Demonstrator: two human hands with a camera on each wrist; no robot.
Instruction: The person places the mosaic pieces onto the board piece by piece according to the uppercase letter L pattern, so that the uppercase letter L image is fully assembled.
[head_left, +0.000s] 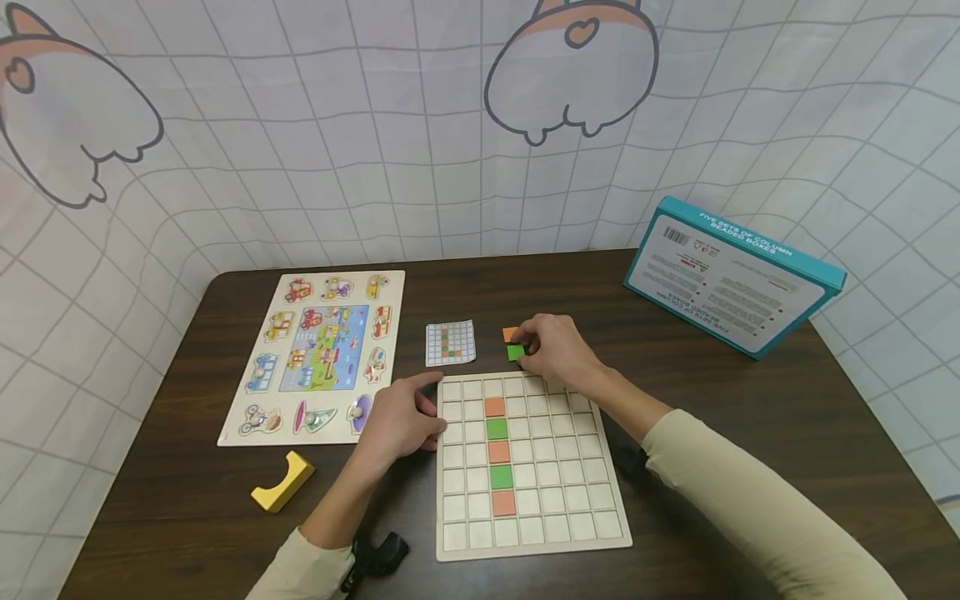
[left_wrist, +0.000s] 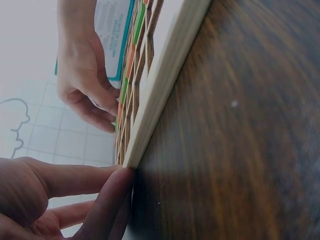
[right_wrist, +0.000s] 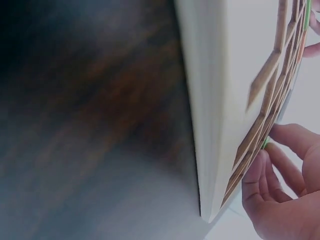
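Note:
A pale wooden grid board [head_left: 551, 475] lies on the table with a column of alternating orange and green square tiles [head_left: 498, 452] in its cells. My left hand [head_left: 399, 419] rests at the board's left edge, index finger at the upper corner and thumb lower down, touching the rim [left_wrist: 150, 110]. Beyond the board's far edge, my right hand [head_left: 558, 350] pinches a green tile [head_left: 515, 352] between thumb and fingertips; a bit of green [right_wrist: 265, 143] shows there in the right wrist view. An orange tile [head_left: 509, 334] lies just behind it, partly covered by the fingers.
A small pattern card [head_left: 450, 343] lies behind the board. To the left are a picture puzzle board [head_left: 255, 417] and a yellow arch block [head_left: 283, 482]. A teal-edged box [head_left: 731, 279] leans at the back right. A grid-patterned curtain [head_left: 420, 183] hangs behind the table.

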